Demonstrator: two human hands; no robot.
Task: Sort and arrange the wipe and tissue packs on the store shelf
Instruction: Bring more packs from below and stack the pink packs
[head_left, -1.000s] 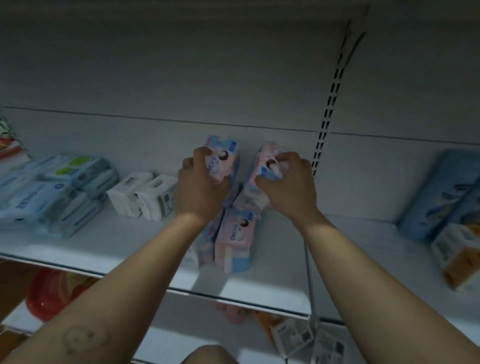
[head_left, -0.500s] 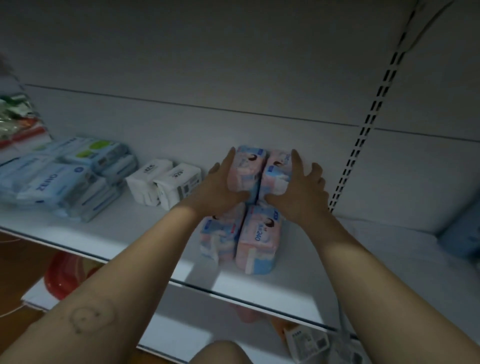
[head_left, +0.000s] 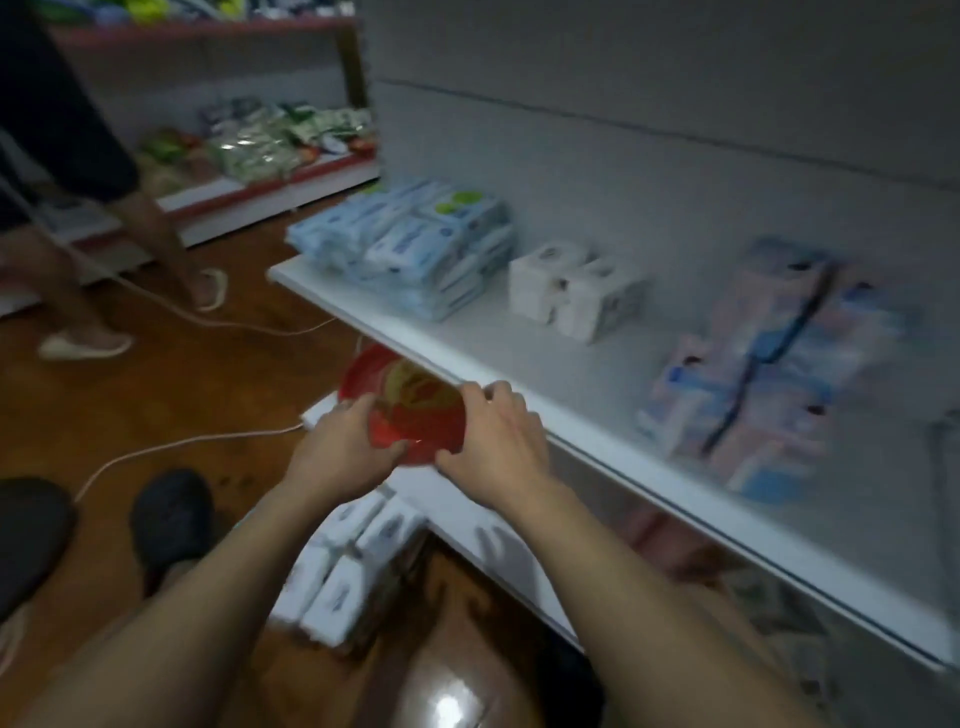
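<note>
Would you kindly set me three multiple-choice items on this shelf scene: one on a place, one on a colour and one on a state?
1. Where on the shelf do the pink-and-blue packs lie?
A) at its left end
B) to the right of the white packs
C) stacked on the white packs

2. What colour is the round dish under the shelf?
A) green
B) red
C) white

3. How do the pink-and-blue packs stand with the hands?
A) both hands grip them
B) one hand presses on them
C) neither hand touches them

Answers:
1 B: they sit apart from the white packs, further right along the shelf.
2 B: the dish shows bright red below the shelf edge.
3 C: the left hand and right hand are low by the dish, well away from the packs.
</note>
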